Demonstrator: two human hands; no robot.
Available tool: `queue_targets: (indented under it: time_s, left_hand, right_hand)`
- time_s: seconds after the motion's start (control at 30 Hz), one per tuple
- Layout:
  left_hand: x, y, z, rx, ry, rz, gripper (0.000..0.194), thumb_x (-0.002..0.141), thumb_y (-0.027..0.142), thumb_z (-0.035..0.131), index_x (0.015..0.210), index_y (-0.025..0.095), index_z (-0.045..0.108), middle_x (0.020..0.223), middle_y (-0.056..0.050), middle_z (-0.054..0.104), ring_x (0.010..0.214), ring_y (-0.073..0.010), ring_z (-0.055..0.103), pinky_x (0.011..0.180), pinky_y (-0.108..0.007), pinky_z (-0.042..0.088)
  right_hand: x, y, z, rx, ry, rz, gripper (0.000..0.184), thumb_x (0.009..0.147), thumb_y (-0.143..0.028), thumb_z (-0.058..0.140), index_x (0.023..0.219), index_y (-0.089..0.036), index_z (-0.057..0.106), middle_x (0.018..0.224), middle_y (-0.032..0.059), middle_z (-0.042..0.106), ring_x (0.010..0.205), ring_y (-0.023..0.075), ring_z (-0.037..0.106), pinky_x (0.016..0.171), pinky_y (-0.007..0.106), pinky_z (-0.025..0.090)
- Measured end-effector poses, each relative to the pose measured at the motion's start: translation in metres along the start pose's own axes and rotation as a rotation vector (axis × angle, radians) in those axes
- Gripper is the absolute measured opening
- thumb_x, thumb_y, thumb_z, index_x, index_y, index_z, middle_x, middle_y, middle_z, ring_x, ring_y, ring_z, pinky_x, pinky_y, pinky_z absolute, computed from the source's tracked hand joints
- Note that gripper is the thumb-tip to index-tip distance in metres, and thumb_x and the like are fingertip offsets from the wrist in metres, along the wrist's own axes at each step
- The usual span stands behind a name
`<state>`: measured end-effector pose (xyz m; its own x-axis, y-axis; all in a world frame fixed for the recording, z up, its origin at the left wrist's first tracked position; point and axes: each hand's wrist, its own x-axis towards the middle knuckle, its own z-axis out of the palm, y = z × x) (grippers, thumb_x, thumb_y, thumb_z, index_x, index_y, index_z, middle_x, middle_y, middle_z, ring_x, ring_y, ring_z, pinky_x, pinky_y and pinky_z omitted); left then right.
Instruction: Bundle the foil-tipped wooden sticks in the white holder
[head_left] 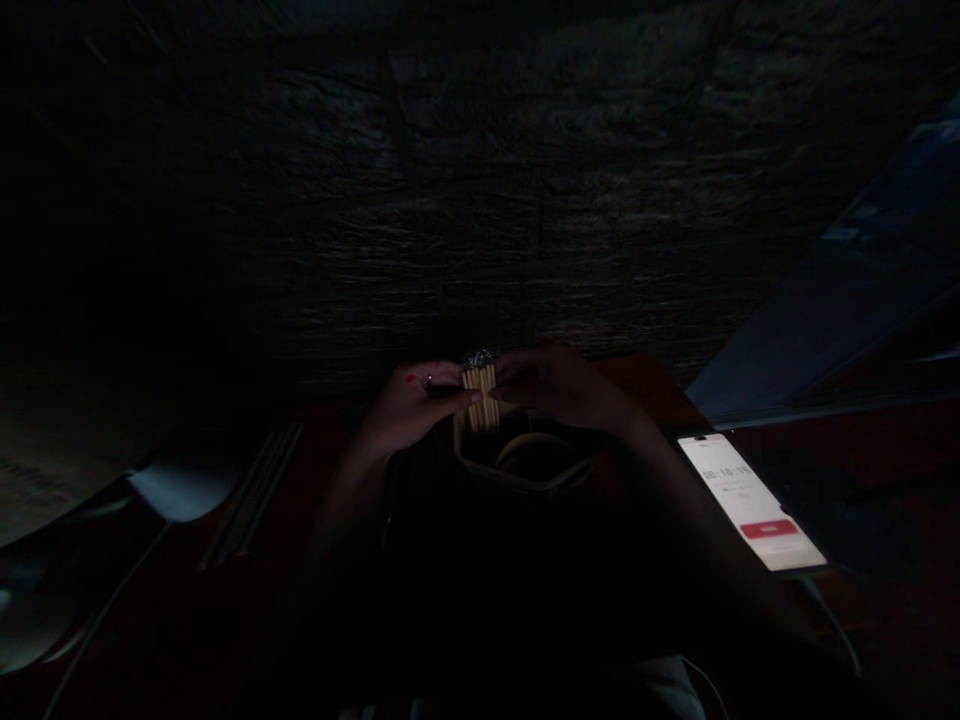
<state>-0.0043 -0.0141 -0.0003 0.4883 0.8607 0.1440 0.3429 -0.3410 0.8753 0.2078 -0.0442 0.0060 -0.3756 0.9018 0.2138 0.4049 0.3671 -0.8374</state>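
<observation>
A bundle of thin pale wooden sticks (484, 415) stands roughly upright in front of me, with something shiny and silvery, like crumpled foil (478, 358), at its top. My left hand (409, 405) is closed on the bundle from the left, its thumb across the front; a red mark and a ring show on this hand. From the other side my right hand (559, 388) grips the same sticks, thumb against their front. The lower ends reach down into or behind an open container (517, 483). A curved rim shows inside the container, but darkness hides the rest.
A lit phone (750, 500) showing a timer lies to the right, with a cable below it. Several long thin sticks (255, 490) lie at the left beside a pale object (184, 485) and a cord. A rough brick-patterned wall (450, 200) rises behind. The scene is very dark.
</observation>
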Motion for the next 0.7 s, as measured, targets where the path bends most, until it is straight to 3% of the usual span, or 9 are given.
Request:
queue_targets:
  time_s: [0.2, 0.47, 0.7]
  left_hand:
    - [-0.0002, -0.0006, 0.0003, 0.009, 0.005, 0.004, 0.019, 0.077, 0.033, 0.071, 0.086, 0.015, 0.069, 0.089, -0.006, 0.075, 0.085, -0.0192, 0.069, 0.074, -0.029, 0.052]
    - [0.001, -0.0009, 0.0013, -0.043, 0.025, -0.032, 0.026, 0.074, 0.03, 0.074, 0.094, 0.014, 0.07, 0.097, -0.008, 0.075, 0.092, -0.022, 0.069, 0.079, -0.03, 0.051]
    - [0.0016, 0.0006, 0.0004, -0.029, -0.007, -0.061, 0.026, 0.075, 0.029, 0.073, 0.097, 0.015, 0.07, 0.098, -0.008, 0.075, 0.092, -0.0221, 0.069, 0.081, -0.031, 0.052]
  right_hand:
    - [0.0008, 0.0023, 0.001, -0.039, 0.007, -0.033, 0.013, 0.083, -0.019, 0.062, 0.093, -0.017, 0.07, 0.09, 0.0029, 0.074, 0.082, 0.015, 0.068, 0.073, 0.026, 0.048]
    - [0.0004, 0.0055, 0.0014, -0.005, 0.025, -0.07, 0.013, 0.082, -0.022, 0.063, 0.092, -0.017, 0.07, 0.091, 0.0032, 0.073, 0.085, 0.0162, 0.068, 0.074, 0.026, 0.047]
    - [0.0012, 0.0072, 0.0029, 0.001, -0.078, -0.037, 0.023, 0.08, -0.021, 0.063, 0.102, -0.017, 0.069, 0.091, 0.0023, 0.073, 0.082, 0.0154, 0.066, 0.07, 0.025, 0.047]
